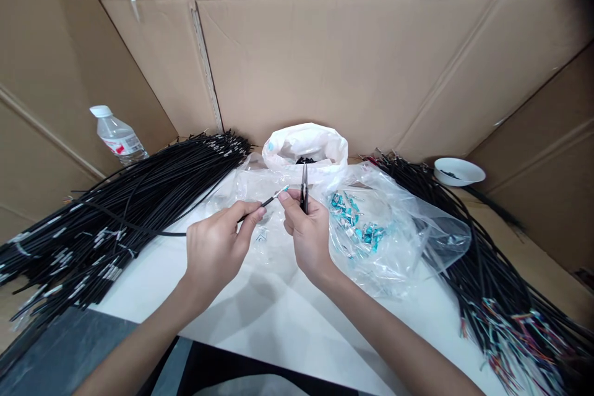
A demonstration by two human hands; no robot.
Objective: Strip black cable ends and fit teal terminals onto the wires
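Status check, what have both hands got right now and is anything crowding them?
Left hand pinching black cable near its tip. Right hand gripping small scissors, blades up, thumb at the cable tip. Clear plastic bag of teal connectors beside right hand.

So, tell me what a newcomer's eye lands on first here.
Two hands at centre: the left hand pinches a black cable, the right hand holds small scissors. Big bundles of black cables fan out on both sides, with a clear bag of teal connectors at right.
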